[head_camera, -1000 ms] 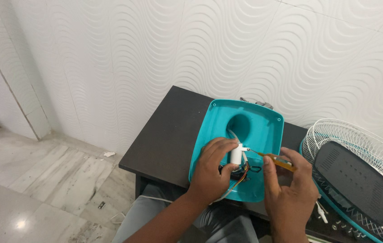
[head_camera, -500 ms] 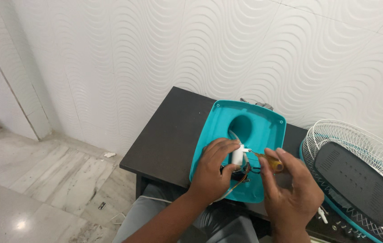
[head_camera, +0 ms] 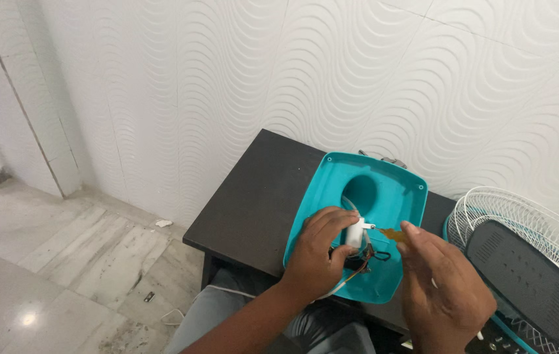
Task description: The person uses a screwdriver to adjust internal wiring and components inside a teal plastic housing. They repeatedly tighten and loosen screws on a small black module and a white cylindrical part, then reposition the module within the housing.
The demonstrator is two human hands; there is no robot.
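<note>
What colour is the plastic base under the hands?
Teal, the plastic base; seen best in the head view.

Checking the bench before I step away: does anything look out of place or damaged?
Loose wires spill from the upturned teal plastic fan base; the left hand pinches a small white part there. The white wire fan grille lies detached beside it.

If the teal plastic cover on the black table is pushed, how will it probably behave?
The teal cover looks like a thin hollow shell, so probably light and stiff. It may slide easily on the smooth black table. Its near edge seems to overhang, so it might tip without the left hand.
</note>
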